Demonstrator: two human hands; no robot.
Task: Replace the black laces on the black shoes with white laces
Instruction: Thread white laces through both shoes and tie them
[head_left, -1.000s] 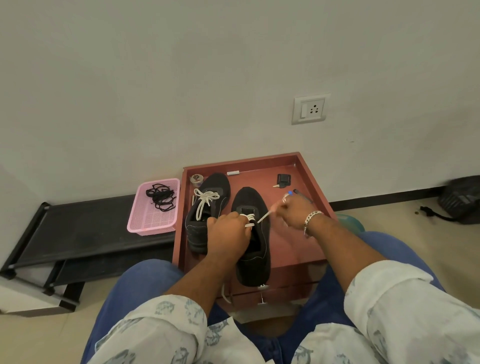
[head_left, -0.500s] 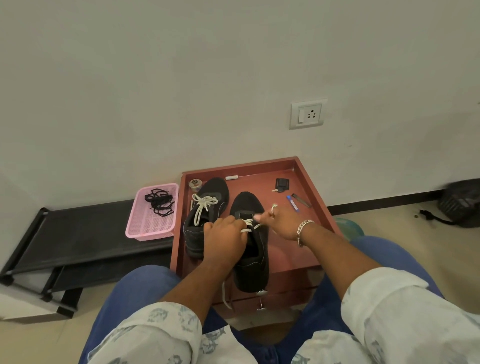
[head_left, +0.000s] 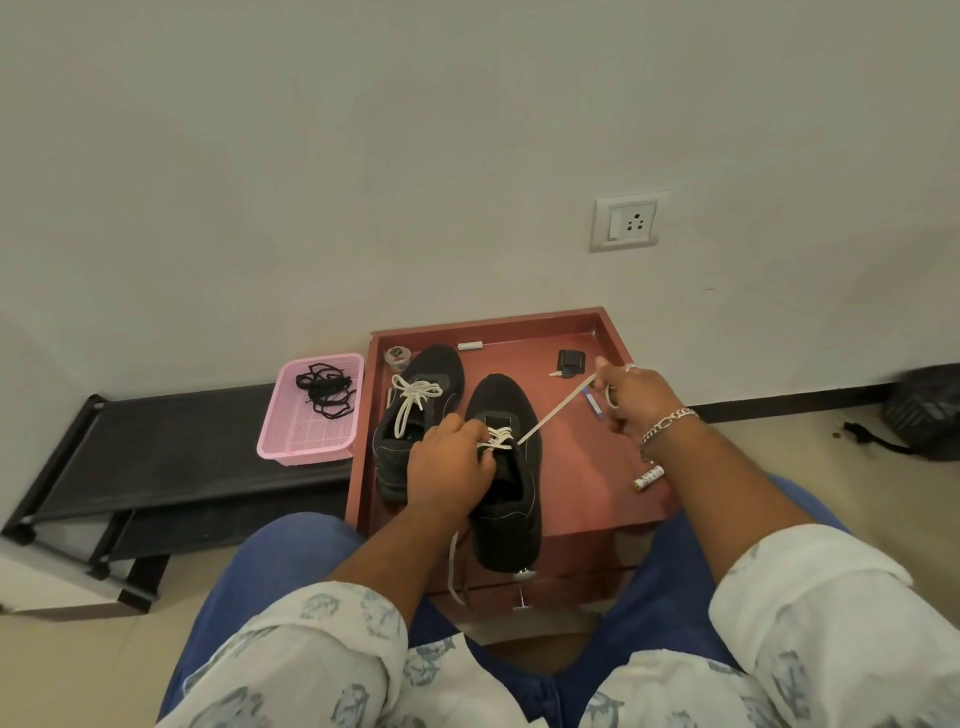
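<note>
Lace (head_left: 553, 413) stretches taut from left hand (head_left: 449, 460) to right hand (head_left: 631, 397).

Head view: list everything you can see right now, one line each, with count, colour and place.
shoes: two, black, side by side in red tray
white laces: two; one tied on left shoe, one being threaded on right shoe
black laces: bundle, in pink basket
pink basket: one, on black rack
red tray: one, against wall
battery: one, white, tray's right side
key: one, black, tray's far side
wall socket: one, white
black rack: one, left
left hand: grips right shoe's lacing
right hand: pinches white lace taut
</note>
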